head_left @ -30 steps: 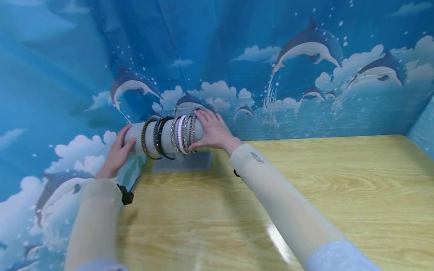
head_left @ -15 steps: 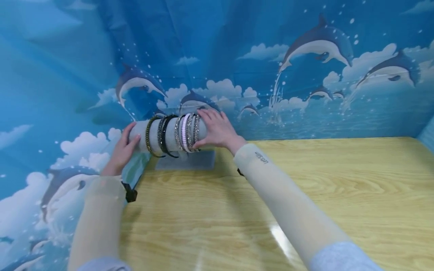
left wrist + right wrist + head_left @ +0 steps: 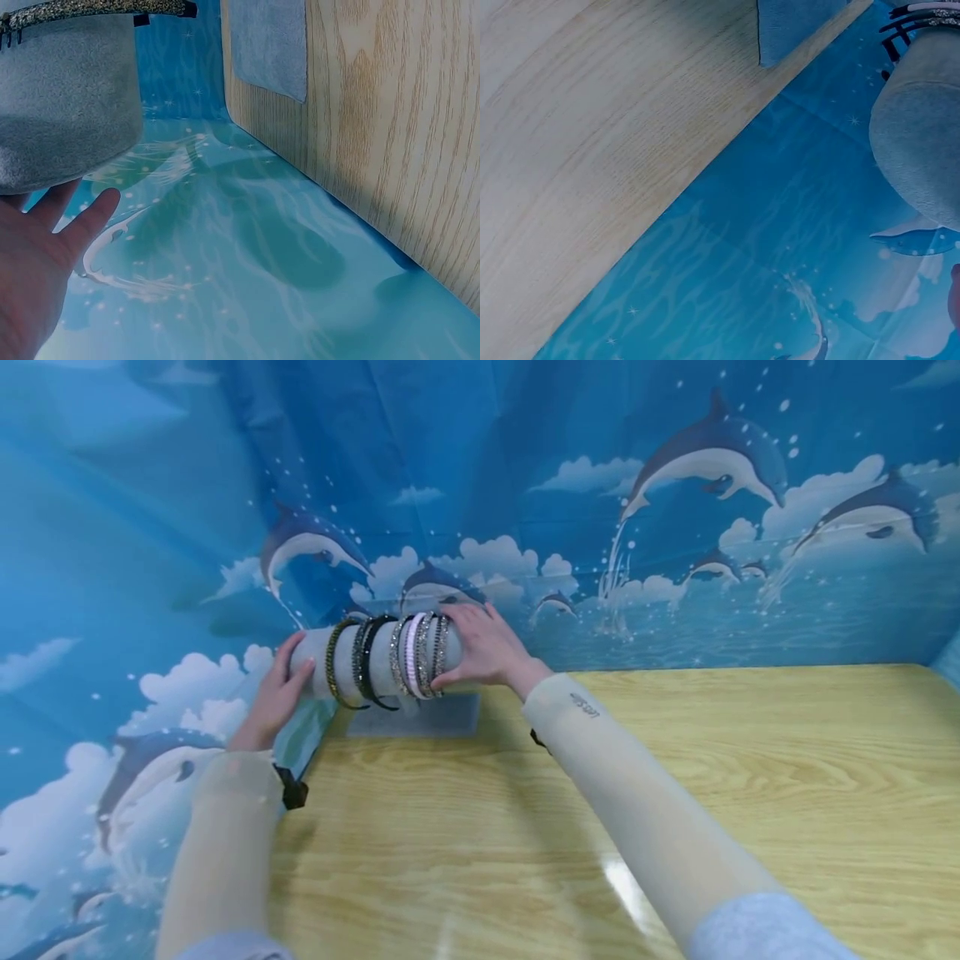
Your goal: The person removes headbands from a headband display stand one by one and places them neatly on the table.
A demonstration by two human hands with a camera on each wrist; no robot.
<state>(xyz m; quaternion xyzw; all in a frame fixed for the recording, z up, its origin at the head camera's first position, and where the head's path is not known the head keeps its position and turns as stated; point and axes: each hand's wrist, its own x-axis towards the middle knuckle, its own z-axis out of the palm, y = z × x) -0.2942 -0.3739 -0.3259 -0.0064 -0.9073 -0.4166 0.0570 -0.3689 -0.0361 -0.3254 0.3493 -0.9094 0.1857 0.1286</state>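
Note:
A grey plush headband stand lies as a horizontal roll on a flat base at the back left. Several headbands circle it: a gold-toned one, dark ones, a pale lilac one and sparkly silver ones. My left hand is at the roll's left end, thumb in front; in the left wrist view its visible fingers are straight and spread against the end. My right hand grips the right end, fingers over the top and thumb in front, beside the outermost silver headband.
The stand's base rests on a wood-grain table. A blue dolphin-printed sheet hangs close behind and along the left side. The table's edge meets this sheet near my left wrist.
The whole scene has shifted slightly right in the head view. Both hands stay at the roll's ends, and the headbands keep their places on it.

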